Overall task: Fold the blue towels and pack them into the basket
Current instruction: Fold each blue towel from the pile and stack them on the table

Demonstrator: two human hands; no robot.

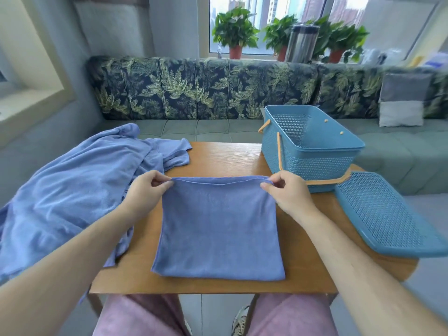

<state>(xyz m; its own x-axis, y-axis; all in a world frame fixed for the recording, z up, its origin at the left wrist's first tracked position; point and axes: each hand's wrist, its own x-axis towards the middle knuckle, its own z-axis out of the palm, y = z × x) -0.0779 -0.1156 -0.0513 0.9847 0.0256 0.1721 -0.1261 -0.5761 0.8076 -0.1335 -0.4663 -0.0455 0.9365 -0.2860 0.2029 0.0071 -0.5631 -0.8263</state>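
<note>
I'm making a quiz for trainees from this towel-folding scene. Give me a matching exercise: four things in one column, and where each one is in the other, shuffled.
Things:
1. folded towel
2. unfolded towels
3. basket
4. lid

Places:
A. far right of the table, standing open
B. middle of the table, far corners pinched by the left hand and right hand
C. right edge of the table, nearer than the basket
D. draped over the table's left side

Pairs: 1-B, 2-D, 3-A, 4-C
</note>
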